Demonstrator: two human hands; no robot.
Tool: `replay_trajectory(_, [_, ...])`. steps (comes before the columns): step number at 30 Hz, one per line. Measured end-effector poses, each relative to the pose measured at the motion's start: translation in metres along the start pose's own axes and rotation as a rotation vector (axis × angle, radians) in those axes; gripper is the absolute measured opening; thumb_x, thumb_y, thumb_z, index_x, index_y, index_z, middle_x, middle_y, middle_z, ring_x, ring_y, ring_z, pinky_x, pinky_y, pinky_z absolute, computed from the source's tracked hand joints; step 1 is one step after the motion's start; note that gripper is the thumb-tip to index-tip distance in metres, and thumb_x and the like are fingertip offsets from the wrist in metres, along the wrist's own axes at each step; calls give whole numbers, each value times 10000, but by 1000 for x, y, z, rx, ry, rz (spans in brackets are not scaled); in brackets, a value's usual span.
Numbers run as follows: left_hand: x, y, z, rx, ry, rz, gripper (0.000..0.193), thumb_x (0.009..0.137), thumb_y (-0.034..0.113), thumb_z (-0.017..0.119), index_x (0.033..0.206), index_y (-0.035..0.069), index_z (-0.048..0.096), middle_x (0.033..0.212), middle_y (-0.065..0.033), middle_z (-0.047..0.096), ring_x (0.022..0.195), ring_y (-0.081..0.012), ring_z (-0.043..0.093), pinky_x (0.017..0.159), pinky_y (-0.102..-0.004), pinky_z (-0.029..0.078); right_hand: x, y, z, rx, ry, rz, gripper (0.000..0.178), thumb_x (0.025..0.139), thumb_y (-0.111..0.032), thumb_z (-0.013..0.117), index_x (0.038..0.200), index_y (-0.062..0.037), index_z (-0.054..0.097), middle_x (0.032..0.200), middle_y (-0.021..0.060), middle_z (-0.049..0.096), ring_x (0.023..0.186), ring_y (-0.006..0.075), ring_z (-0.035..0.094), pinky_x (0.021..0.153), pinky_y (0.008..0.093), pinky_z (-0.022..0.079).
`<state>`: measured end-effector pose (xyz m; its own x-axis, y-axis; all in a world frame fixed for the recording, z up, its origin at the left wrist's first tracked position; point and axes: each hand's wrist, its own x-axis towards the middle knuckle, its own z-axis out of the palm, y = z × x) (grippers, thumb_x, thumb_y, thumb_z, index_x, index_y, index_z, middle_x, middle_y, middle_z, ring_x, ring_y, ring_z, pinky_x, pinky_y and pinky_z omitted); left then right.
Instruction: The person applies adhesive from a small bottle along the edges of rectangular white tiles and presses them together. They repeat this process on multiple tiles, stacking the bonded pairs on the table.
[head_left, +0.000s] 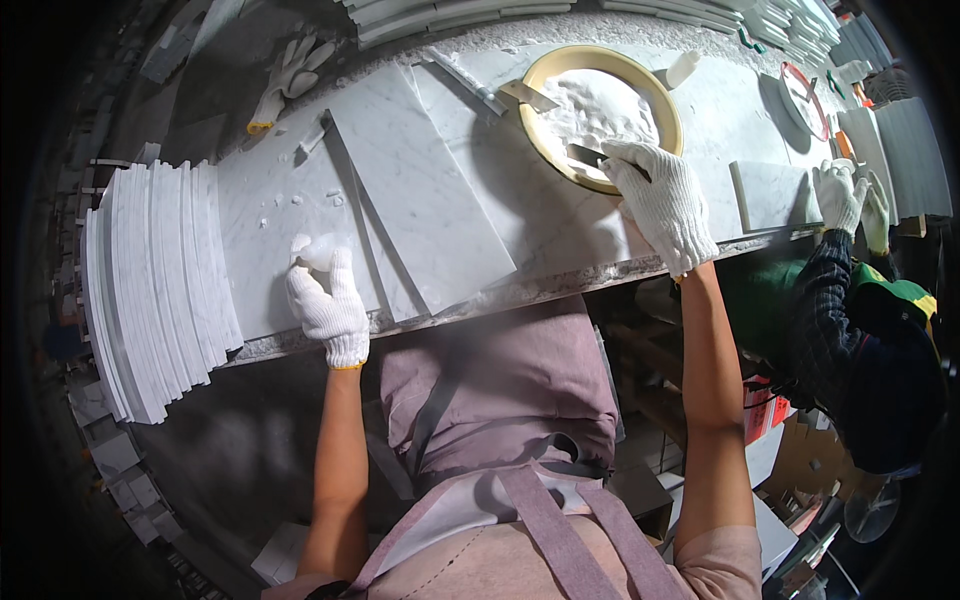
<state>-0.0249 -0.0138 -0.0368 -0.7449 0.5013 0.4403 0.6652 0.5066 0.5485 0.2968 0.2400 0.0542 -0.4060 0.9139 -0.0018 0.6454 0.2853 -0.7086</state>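
Note:
My right hand [665,205], in a white knit glove, grips a dark-bladed putty knife [584,154] over the near side of a yellow-rimmed basin [673,105]. White powder or paste [600,108] fills much of this basin. A flat metal scraper [530,96] rests across its left rim. My gloved left hand [333,303] is over the worktop at left, thumb and fingers curled around a small whitish, translucent piece [320,252] whose kind I cannot make out. Between my hands, a grey-veined marble slab [425,190] lies slantwise, overlapping another slab [375,245].
Stacked white slabs [160,290] stand at the left end. Behind lie a spare glove [290,80], a metal bar [465,80] and a small white bottle [684,69]. At right, a co-worker's gloved hands [845,195] are beside a marble piece [772,195] and a red-rimmed dish [803,100].

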Motion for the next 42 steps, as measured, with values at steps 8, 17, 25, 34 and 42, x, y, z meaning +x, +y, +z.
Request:
replay_trajectory(8, [0,4,0,-33,24,6,498,885,276,834,1245,-21,659,1232,-177,710,1117,-346,660,1002,-440,497,-2,-10,-10,335,-82,272,306,984,-190,687,1223,-13,759,821,9,696,597,45,536,529,238,421])
replay_trajectory(17, [1,4,-2,0,11,28,522,900,312,815,1298,19,646,1227,-169,696,1136,-328,650,1020,-431,486,-78,-34,-17,648,-138,405,377,1008,-231,708,1327,-30,703,817,-30,658,525,3,475,441,167,340])
replay_trajectory(25, [1,9,-4,-49,-10,-2,527,901,306,817,1310,24,641,1244,-154,692,1142,-303,642,1033,-426,474,-132,-47,43,687,-222,527,342,990,-204,750,1301,-64,736,849,-18,698,575,19,573,479,177,425])
replay_trajectory(34, [0,9,-2,-67,17,-4,506,891,283,832,1272,4,651,1219,-160,688,1135,-304,633,1031,-423,473,-142,-45,75,339,-30,-26,290,991,-99,724,1272,-28,730,893,23,718,623,40,599,560,216,482])
replay_trajectory(42, [0,9,-2,-69,15,9,499,889,257,838,1266,-10,649,1223,-158,688,1133,-291,635,1030,-418,476,-149,-41,80,260,139,-245,366,983,2,684,1348,-12,673,938,57,745,697,106,642,635,257,531])
